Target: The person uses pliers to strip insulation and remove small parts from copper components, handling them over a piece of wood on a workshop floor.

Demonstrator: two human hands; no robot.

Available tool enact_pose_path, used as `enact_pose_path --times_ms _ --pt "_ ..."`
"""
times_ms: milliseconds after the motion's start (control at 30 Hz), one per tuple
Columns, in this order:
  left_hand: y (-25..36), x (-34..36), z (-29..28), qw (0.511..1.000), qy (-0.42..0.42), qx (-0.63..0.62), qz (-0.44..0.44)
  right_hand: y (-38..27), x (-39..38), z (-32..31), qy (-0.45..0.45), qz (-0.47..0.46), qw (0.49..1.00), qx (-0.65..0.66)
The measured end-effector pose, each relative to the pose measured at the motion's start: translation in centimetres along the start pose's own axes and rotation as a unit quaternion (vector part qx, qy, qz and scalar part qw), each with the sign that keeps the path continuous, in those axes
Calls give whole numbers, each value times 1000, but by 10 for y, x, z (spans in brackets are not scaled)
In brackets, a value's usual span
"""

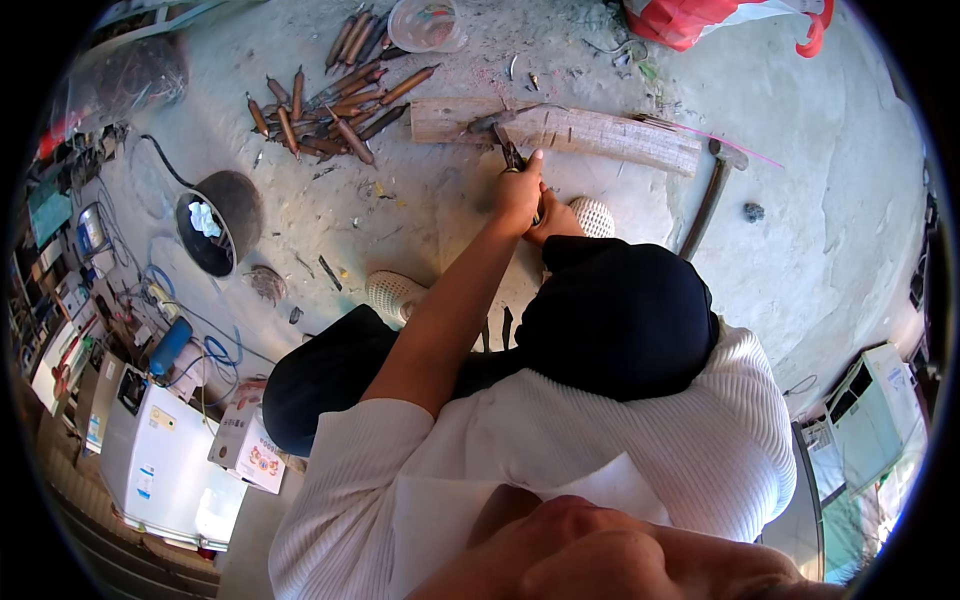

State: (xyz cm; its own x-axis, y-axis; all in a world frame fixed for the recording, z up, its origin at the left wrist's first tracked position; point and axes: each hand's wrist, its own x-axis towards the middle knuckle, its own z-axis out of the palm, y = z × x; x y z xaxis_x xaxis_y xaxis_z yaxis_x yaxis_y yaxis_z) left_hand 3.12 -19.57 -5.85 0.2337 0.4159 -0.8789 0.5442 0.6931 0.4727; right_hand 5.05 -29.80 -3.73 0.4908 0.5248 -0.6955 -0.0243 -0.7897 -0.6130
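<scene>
My left hand (517, 197) is closed around the handles of dark pliers (513, 157), thumb pointing away from me. Just behind it, partly covered by my left hand and right knee, my right hand (556, 219) is closed on the lower end of the same pliers. The pliers' jaws reach the near edge of a worn wooden plank (620, 148) on the floor. At the jaws lies a dark, narrow metal piece (488, 123) across the plank; whether the jaws grip it I cannot tell.
Several rusty brown cylinders (352, 138) lie heaped left of the plank, beside a clear plastic tub (424, 24). A hammer (708, 200) rests at the right. A black bucket (250, 215) stands at the left, near cables and boxes. A red-and-white bag (680, 22) sits at the far edge.
</scene>
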Motion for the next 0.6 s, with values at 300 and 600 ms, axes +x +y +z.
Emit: enact_pose_path --times_ms 300,600 --pt "18 -8 1 1000 -9 -10 -25 -6 7 -15 -97 26 995 4" --pt "12 -3 -1 999 7 33 -24 13 14 -1 -87 -25 990 103"
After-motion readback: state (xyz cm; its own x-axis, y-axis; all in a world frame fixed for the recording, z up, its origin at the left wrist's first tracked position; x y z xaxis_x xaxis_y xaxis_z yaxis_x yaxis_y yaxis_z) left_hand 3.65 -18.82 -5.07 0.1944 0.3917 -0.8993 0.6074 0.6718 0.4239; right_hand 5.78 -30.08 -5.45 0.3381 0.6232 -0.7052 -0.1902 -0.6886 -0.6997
